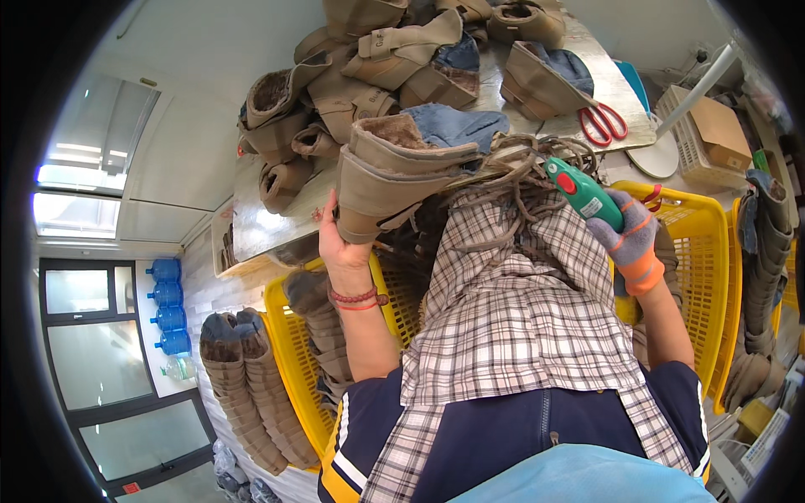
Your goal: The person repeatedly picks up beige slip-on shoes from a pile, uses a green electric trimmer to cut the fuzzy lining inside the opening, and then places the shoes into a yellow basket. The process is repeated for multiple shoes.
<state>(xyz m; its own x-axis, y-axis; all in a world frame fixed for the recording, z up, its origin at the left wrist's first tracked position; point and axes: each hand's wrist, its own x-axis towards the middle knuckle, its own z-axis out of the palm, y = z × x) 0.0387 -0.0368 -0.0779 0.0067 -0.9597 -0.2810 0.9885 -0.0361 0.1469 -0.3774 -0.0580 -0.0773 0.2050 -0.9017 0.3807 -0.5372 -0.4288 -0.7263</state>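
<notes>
The room has white walls, and a pale table (616, 84) is piled with tan boot parts (365, 101). Red-handled scissors (603, 126) lie near its edge. Two yellow baskets (293, 381) stand at the person's sides.

In front of the table, above the checked apron (520, 318), are the tan boot uppers (377, 197) in hand. They look like two, one tucked inside the other. They are smooth outside, with fuzzy brown lining and a floppy blue piece at the top. The bare left hand (342, 249) grasps them by the lower left end, its thumb up along the side. Its other fingers are hidden behind, so I can't tell how they bend.

The right hand (631, 236), in a gray and orange glove, has its fingers wrapped around a green hand tool (584, 194) with a red button. The tool's front tip is hard to see among the messy brown laces (520, 201). The laces also cover part of the uppers' right end.
</notes>
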